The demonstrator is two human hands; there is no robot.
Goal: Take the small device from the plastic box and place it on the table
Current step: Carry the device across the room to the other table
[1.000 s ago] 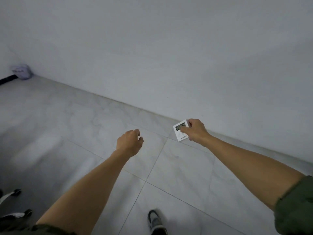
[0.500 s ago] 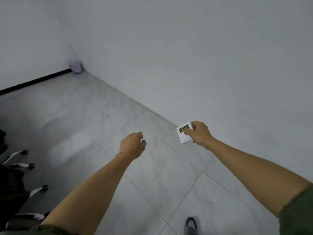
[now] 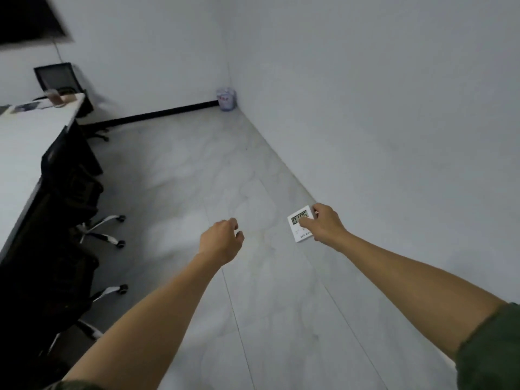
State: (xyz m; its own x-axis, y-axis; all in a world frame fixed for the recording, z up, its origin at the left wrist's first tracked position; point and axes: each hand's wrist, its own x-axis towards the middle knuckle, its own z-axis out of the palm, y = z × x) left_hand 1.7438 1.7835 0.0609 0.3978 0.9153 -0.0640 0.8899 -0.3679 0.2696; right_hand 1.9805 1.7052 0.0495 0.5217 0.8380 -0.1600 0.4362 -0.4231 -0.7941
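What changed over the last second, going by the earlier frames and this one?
The view swung left: the bin in the corner shifted from the far left to centre, and a white table with dark chairs came into view on the left. Unchanged: the right hand holds the small device, and the left hand is loosely curled and empty.

White device (image 3: pixel 300 225) with dark-digit grey display; pale grey marbled floor tiles (image 3: pixel 197 178); white tabletop (image 3: pixel 25 136); olive-green sleeve (image 3: pixel 489 350); black chairs (image 3: pixel 56 209).
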